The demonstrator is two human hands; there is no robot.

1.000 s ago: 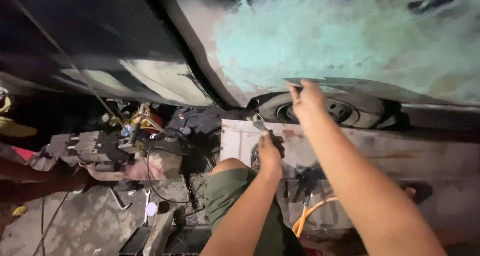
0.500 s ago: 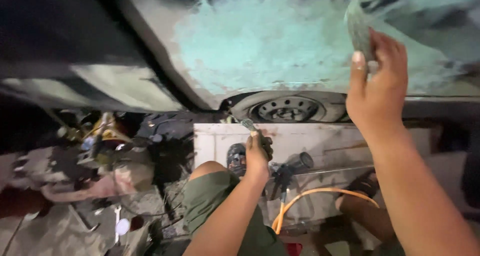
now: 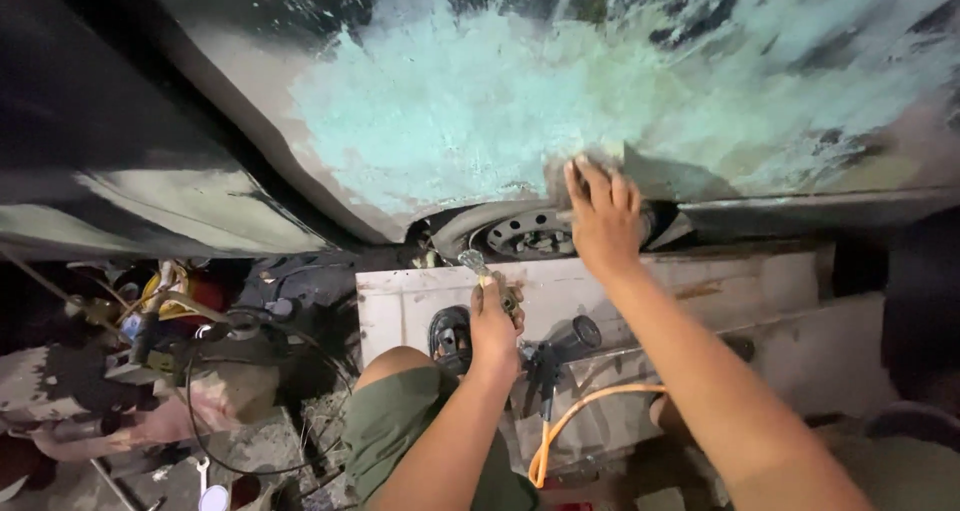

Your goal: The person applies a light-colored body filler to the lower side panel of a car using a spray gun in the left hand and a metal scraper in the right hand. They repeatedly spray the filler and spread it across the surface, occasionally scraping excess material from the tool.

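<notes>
- I'm looking down at a dim workshop floor (image 3: 250,451), gritty concrete strewn with tools, with a car body panel (image 3: 560,101) filling the top of the view.
- Nearest to me, a knee in olive-green shorts (image 3: 400,421) juts up at the bottom centre, both forearms reaching forward past it.
- Just beside the shorts on the floor, an orange hose (image 3: 575,416) loops up toward a black air tool (image 3: 560,351) lying on a pale, scuffed board (image 3: 700,291).
- My left hand (image 3: 495,326) is curled tight around a small metal tool (image 3: 478,266), whose tip pokes up and to the left above the fist, over the board's near edge.
- Off to the left sits a heap of cables, a spanner and yellow-and-red gear (image 3: 170,301), well apart from both hands.
- Farther out, a steel wheel (image 3: 525,236) shows under the arch.
- My right hand (image 3: 600,216) is spread flat, fingers (image 3: 580,186) pointing up, pressing a grey sanding block (image 3: 585,166) against the lower edge of the panel, just above the wheel.
- The panel around it is coated in a wide patch of pale green filler (image 3: 480,111), rubbed streaky.
</notes>
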